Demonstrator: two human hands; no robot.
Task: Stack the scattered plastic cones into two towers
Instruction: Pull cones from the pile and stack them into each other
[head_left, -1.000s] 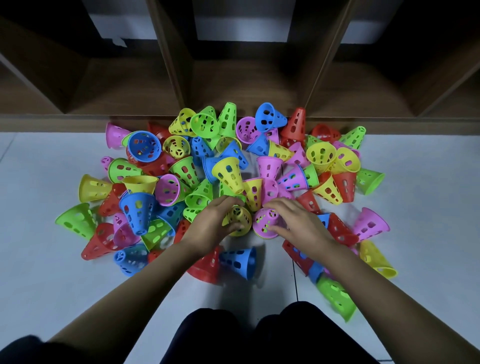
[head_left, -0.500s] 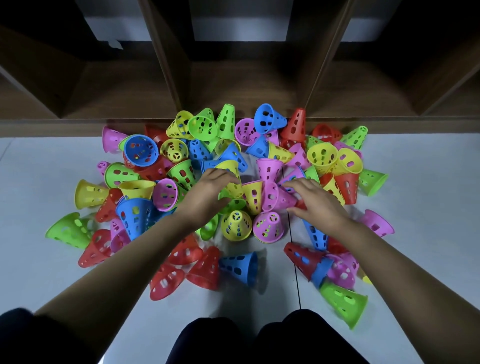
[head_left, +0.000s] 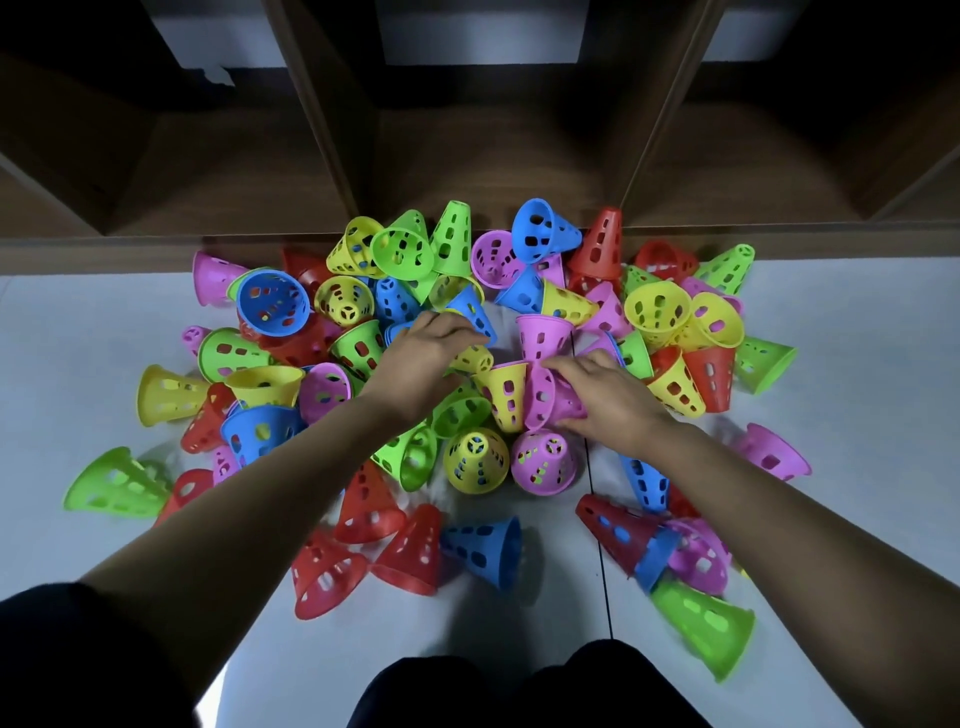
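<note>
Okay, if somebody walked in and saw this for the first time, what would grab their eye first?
A bright heap of plastic cones in five colours sprawls over the pale floor before a dark wooden shelf. Two bare arms reach into its middle: the left hand grips a yellow cone, the right hand a pink cone.

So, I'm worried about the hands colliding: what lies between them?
In the head view, a yellow perforated plastic cone sits between the left hand and the right hand, beside the pink plastic cone that the right hand grips.
</note>
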